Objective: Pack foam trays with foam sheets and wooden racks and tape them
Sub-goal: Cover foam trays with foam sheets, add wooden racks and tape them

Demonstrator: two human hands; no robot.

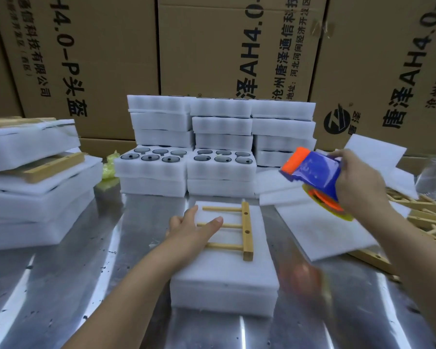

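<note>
A white foam tray [224, 283] covered by a foam sheet lies on the metal table in front of me. On top of it rests a wooden rack [247, 230] with three dowels. My left hand [194, 227] lies flat on the rack's left side, fingers straight, pressing it down. My right hand [358, 182] grips a blue and orange tape dispenser [312, 175] in the air, above and to the right of the tray.
Stacks of white foam trays [222, 127] stand at the back, two open ones showing dark round lids [222, 158]. Packed trays [35, 187] pile up at the left. Loose foam sheets [320, 227] and wooden racks [428, 212] lie at the right. Cardboard boxes [237, 46] form the back wall.
</note>
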